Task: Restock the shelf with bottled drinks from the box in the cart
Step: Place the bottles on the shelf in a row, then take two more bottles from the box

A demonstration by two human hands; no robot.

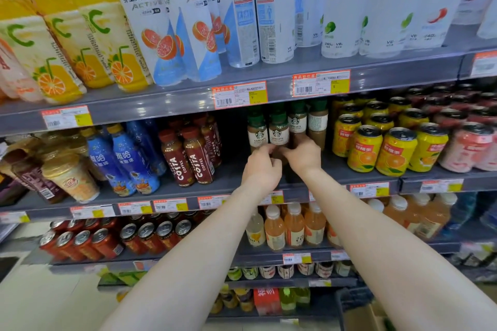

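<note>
Grey shop shelf (161, 105) runs across aisle, price tags along its edge. Starbucks latte bottles (279, 131) stand in cluster below that edge, right of Costa coffee bottles (188, 156), left of yellow orange-drink cans (376, 148). Your left hand (262, 169) curls around base of front latte bottle; your right hand (302, 156) grips bottle just beside it. Both hands touch at cluster's foot. Box and cart out of sight.

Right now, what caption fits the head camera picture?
Both hands place coffee bottles on the middle shelf.
</note>
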